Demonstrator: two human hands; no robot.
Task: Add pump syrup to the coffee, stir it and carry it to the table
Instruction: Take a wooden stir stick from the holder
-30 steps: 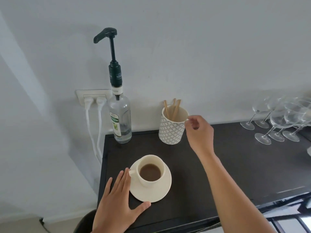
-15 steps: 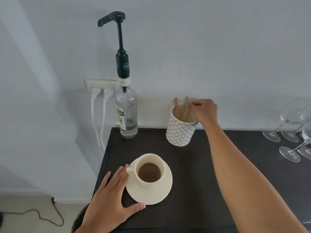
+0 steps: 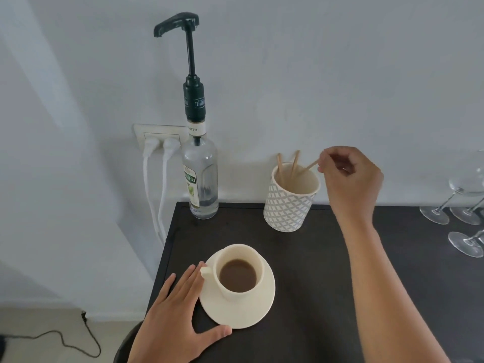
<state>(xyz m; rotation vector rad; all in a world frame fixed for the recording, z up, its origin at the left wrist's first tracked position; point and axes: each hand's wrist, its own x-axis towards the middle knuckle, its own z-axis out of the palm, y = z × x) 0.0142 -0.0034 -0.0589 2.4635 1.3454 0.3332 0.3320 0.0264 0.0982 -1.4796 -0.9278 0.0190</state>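
Note:
A cream cup of coffee (image 3: 239, 273) stands on a cream saucer (image 3: 251, 310) near the front left of the dark countertop (image 3: 314, 271). My left hand (image 3: 178, 315) lies flat beside the saucer, fingers spread, thumb against its rim. The clear syrup bottle (image 3: 200, 174) with a tall dark green pump (image 3: 192, 61) stands at the back left against the wall. A patterned cup (image 3: 290, 203) holds wooden stirrers (image 3: 294, 163). My right hand (image 3: 351, 179) pinches the top of one wooden stirrer (image 3: 310, 165), whose lower end is still inside the cup.
Several stemmed glasses (image 3: 461, 205) stand at the right edge. A wall socket (image 3: 157, 134) with two white plugs sits left of the bottle, cables hanging beside the counter's left edge. A dark cable (image 3: 65, 339) lies on the floor.
My right hand reached the stirrer cup, closed on one stirrer and drew back to the right with it. The view has shifted closer. My left hand stays by the saucer.

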